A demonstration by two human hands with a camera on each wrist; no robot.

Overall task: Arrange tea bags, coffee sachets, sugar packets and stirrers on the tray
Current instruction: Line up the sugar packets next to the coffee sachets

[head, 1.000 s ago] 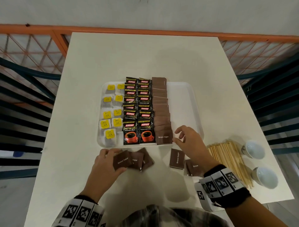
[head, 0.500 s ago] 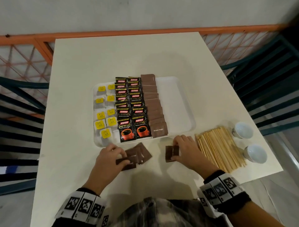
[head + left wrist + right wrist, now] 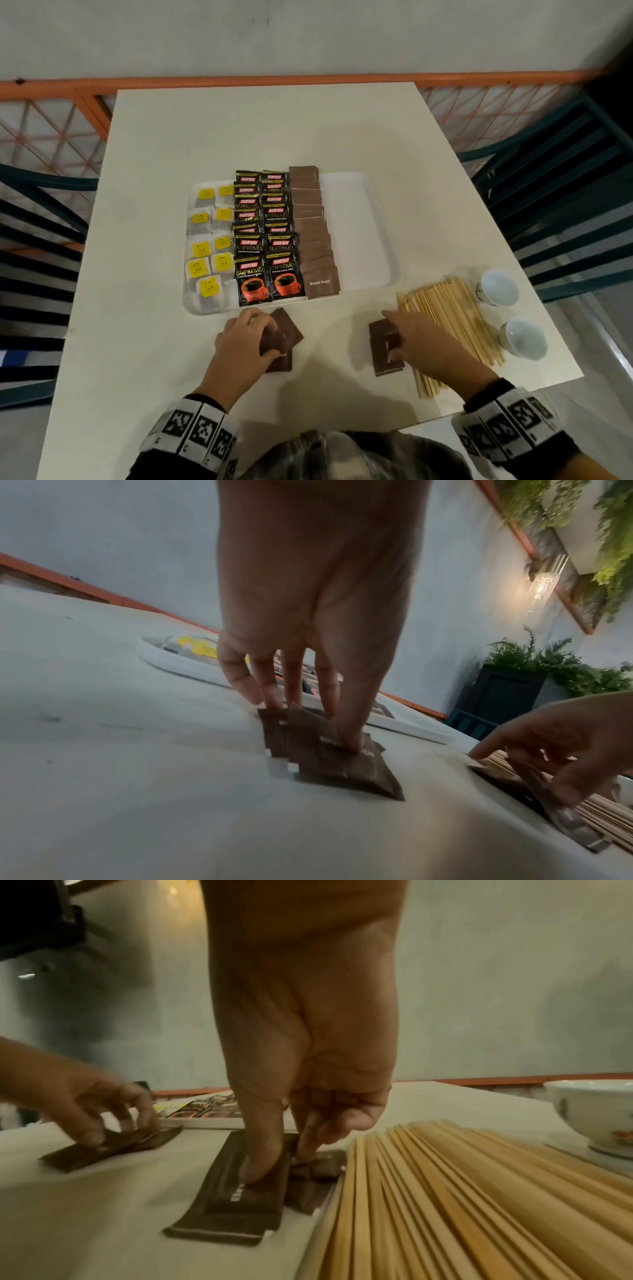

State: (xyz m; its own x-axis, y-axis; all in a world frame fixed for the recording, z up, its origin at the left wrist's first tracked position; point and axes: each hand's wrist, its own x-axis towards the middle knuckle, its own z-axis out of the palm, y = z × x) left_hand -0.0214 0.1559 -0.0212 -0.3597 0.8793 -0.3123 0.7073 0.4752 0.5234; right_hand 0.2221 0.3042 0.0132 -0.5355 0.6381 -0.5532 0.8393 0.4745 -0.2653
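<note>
While the white tray [image 3: 359, 236] sits mid-table with its right part bare, we see on it yellow-tagged tea bags [image 3: 209, 246] at the left, two rows of black coffee sachets [image 3: 265, 236] in the middle, and one overlapping row of brown sugar packets [image 3: 313, 233] beside them. Just in front of the tray, on the white table [image 3: 239, 130], our left hand [image 3: 245, 339] rests on a small loose pile of brown packets [image 3: 284, 334]; from the left wrist view we see the thumb and fingertips [image 3: 349, 739] pressed down on them, fingers nearly straight, nothing lifted. Our right hand [image 3: 424, 342] presses a second stack of brown packets [image 3: 382, 346], thumb flat on the top packet and the other fingers bent at its far edge, so the stack is lightly pinched against the table. That stack lies touching the left edge of the wooden stirrers [image 3: 452, 329], which are spread flat on the table to the right of the tray. Two white cups [image 3: 496, 286] stand just beyond the stirrers near the table's right edge.
</note>
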